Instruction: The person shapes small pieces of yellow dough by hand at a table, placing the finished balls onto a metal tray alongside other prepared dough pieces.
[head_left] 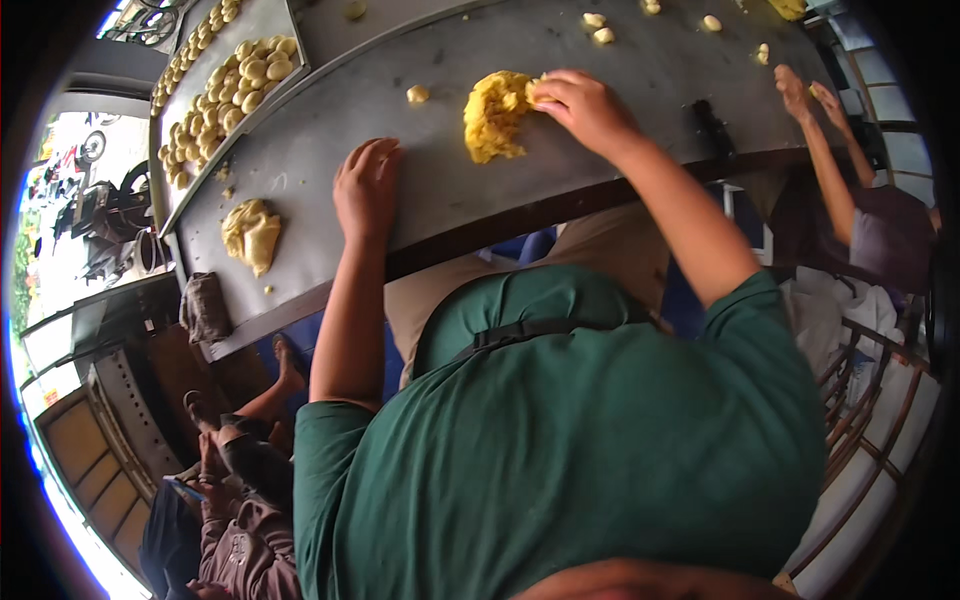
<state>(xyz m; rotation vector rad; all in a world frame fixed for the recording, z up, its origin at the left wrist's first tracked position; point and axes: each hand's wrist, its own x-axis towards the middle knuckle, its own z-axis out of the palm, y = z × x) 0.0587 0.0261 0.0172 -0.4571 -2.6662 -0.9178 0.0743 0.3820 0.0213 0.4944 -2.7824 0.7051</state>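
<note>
My right hand (pixel 578 112) is closed on a piece of yellow, crumbly mixture at the right side of a larger mound (pixel 493 120) on the metal table (pixel 470 200). My left hand (pixel 367 188) is at the table left of the mound, fingers together and curled; whatever they hold, if anything, is hidden. A small pale yellow ball (pixel 417 94) lies between my left hand and the mound, a bit farther back. A smooth lump of dough (pixel 250 235) lies to the left of my left hand.
A raised tray (pixel 167 120) at back left holds several dough balls (pixel 255 73). Small pieces (pixel 603 35) lie at the back. A co-worker's hands (pixel 795 90) are at the right; another person (pixel 240 540) sits lower left. A cloth (pixel 205 305) and dark object (pixel 712 128) lie near the front edge.
</note>
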